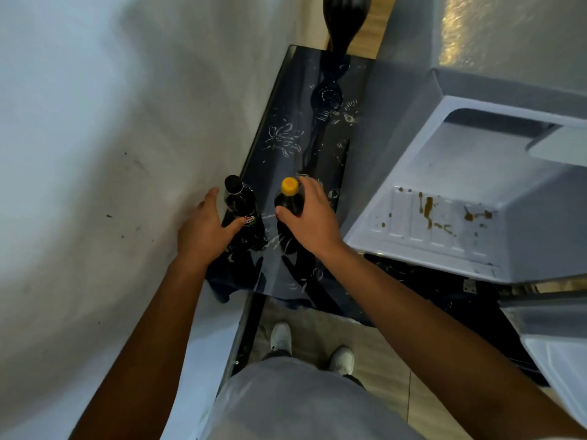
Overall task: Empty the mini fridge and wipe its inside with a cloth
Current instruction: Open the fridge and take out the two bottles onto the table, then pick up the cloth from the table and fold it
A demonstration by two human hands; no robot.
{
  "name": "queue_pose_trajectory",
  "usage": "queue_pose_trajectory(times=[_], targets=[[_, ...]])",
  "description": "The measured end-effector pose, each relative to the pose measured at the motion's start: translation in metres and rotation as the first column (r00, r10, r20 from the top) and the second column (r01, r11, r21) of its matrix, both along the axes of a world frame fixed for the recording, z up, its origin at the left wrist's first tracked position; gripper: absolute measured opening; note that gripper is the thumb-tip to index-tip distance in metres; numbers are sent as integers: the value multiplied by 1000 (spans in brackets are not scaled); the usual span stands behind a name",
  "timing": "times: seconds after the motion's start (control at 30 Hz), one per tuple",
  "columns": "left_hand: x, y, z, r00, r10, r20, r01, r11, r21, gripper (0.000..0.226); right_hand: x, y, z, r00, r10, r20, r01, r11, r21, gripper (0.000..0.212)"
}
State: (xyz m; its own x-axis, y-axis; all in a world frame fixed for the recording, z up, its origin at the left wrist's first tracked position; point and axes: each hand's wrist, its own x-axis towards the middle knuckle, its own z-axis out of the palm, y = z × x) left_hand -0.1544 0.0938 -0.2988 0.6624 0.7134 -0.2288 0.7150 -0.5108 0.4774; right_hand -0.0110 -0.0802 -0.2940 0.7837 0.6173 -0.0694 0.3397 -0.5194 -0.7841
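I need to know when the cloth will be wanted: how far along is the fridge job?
Emptying looks mostly done: the visible part of the mini fridge holds no items. In hand: the left hand rests on the black-capped bottle and the right hand on the yellow-capped bottle, both standing on the glass table. Left: wiping; brown stains mark the floor, and no cloth is visible.

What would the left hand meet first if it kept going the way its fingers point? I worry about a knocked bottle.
Probably the black-capped dark bottle; the left hand already seems to touch it.
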Motion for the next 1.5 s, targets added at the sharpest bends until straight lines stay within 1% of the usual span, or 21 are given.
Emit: queue_pose_trajectory(times=[0.07, 0.13, 0.2, 0.3, 0.37, 0.4, 0.47, 0.57, 0.67, 0.73, 0.83, 0.93, 1.03, 1.07, 1.17, 1.23, 1.37, 1.43, 1.5], targets=[[-11, -17, 8, 999, -2, 54, -3, 997, 77, 72, -10, -9, 5, 1000, -23, -15, 24, 998, 56, 67], [-20, -40, 12, 992, -21, 124, 3, 990, 142, 49, -22, -24, 7, 999, -20, -50, 26, 991, 132, 50], [-29, -66, 9, 986, -55, 156, 30, 987, 159, 36, -34, -45, 6, 992, 17, -128, 1, 990, 138, 38], [-43, -107, -7, 986, -105, 132, 90, 989, 116, 23, -48, -89, -9, 981, 53, -185, -42, 997, 64, 27], [-49, -137, -23, 985, -158, 70, 152, 985, 85, 13, -57, -127, -25, 980, 24, -196, -20, 1000, 21, 16], [-51, -150, -33, 979, -201, 30, 198, 977, 74, 11, -63, -145, -35, 978, 3, -208, -5, 1000, -8, 11], [-51, -181, -57, 950, -309, -42, 309, 951, 7, 17, -73, -184, -56, 969, -41, -242, 17, 995, -99, 7], [-48, -222, -89, 882, -460, -105, 451, 887, -98, 20, -88, -234, -90, 959, -84, -272, -8, 948, -319, 12], [-45, -260, -112, 801, -555, -225, 545, 831, -113, 25, -112, -283, -122, 961, -129, -244, -3, 879, -476, 25], [-48, -282, -122, 736, -610, -294, 610, 786, -105, 31, -132, -310, -139, 961, -122, -250, -40, 828, -560, 32], [-56, -310, -128, 583, -699, -415, 741, 667, -83, 38, -167, -345, -152, 948, -154, -277, -63, 766, -640, 38], [-72, -325, -137, 432, -782, -450, 828, 541, -144, 38, -205, -363, -158, 953, -234, -192, 39, 724, -689, 45], [-89, -327, -143, 289, -855, -431, 887, 408, -215, 35, -245, -365, -158, 923, -347, -166, 136, 698, -703, 41], [-91, -324, -144, 250, -867, -430, 900, 372, -226, 35, -256, -365, -157, 906, -387, -173, 161, 692, -704, 40], [-96, -315, -151, 92, -907, -410, 957, 195, -216, 36, -299, -362, -155, 823, -523, -221, 231, 664, -712, 40], [-96, -313, -158, 17, -919, -393, 973, 105, -204, 36, -325, -359, -156, 763, -611, -211, 298, 622, -724, 41], [-105, -326, -163, -116, -906, -407, 972, -20, -233, 35, -364, -360, -153, 626, -744, -235, 392, 560, -730, 37], [-112, -336, -163, -155, -903, -400, 971, -64, -231, 35, -380, -362, -152, 565, -786, -250, 422, 536, -731, 35], [-119, -351, -161, -174, -906, -386, 966, -80, -247, 34, -396, -367, -151, 507, -817, -274, 440, 519, -733, 34]])
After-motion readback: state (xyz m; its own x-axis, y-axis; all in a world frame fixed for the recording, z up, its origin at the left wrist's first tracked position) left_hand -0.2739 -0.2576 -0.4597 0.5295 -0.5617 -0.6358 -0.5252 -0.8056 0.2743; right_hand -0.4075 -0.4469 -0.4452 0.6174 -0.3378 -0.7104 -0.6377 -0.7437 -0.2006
